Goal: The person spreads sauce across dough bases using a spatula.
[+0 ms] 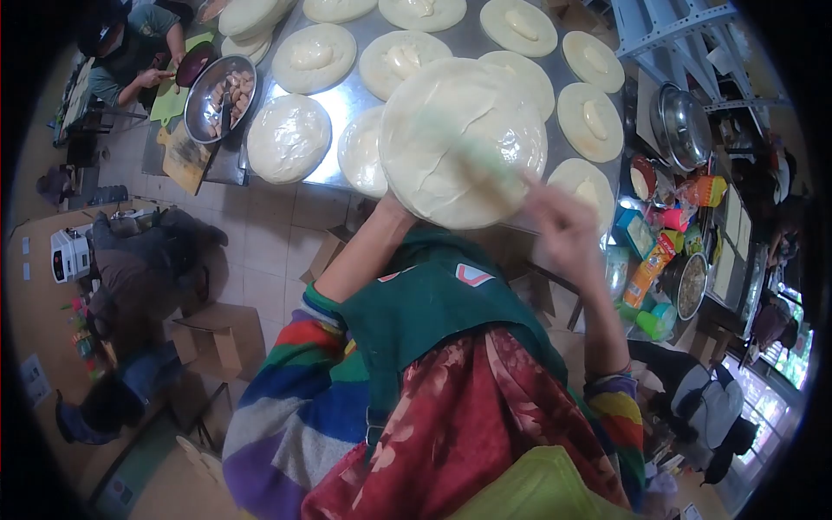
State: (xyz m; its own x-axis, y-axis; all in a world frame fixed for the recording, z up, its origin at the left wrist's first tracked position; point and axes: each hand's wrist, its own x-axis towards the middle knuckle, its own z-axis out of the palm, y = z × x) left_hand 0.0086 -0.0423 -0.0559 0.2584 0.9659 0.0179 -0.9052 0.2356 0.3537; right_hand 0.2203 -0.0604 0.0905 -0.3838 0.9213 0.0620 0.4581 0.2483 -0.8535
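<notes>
A large round pale disc, like flat dough or cake (433, 113), is held up over the metal table, with a glossy creamy layer across its top. My left hand (396, 211) supports it from beneath; its fingers are hidden under the disc. Closed and smeared by motion, my right hand (559, 221) grips a blurred spatula-like spreading tool (485, 169) against the coated surface. Around the held disc lie several similar rounds, such as one with a creamy dollop at its centre (314, 57) and one coated all over (289, 139).
At the left stands a metal bowl of brownish pieces (220, 99). Another person (143, 52) holds a dark red bowl (195, 64) over a green board. Metal basins (681, 126), containers and packets crowd the right side. Cardboard boxes (218, 338) sit on the tiled floor.
</notes>
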